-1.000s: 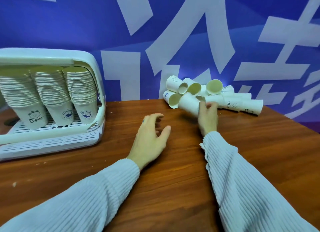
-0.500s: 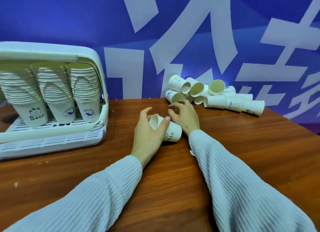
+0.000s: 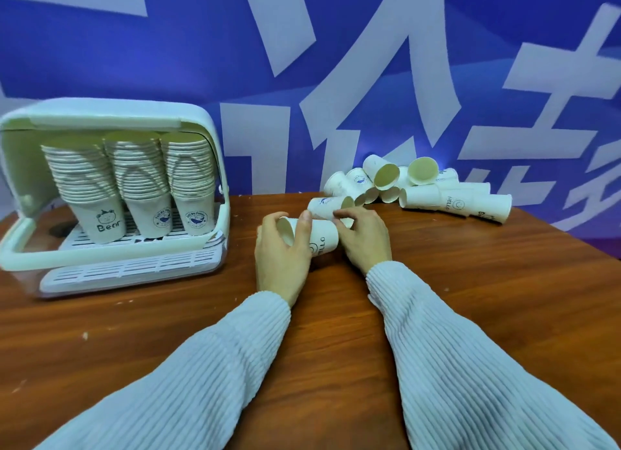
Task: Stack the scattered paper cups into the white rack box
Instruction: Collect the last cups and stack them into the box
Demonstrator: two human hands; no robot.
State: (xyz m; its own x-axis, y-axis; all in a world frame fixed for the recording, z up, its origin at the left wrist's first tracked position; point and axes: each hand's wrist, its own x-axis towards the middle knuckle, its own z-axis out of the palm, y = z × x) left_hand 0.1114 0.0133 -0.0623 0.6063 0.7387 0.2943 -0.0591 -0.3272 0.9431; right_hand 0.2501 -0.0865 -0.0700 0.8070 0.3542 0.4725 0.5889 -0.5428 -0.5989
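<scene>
My left hand curls round the mouth end of a paper cup lying on its side, its "HELLO" print half hidden by my thumb. My right hand holds its base, fingertips pinched on a second cup just behind; which cup they grip harder I cannot tell. Both lie mid-table, toward the far edge. The scattered cups pile at the far right against the blue wall. The white rack box stands at the far left with three stacks, its left side cut off. Ribbed sleeves cover my wrists.
</scene>
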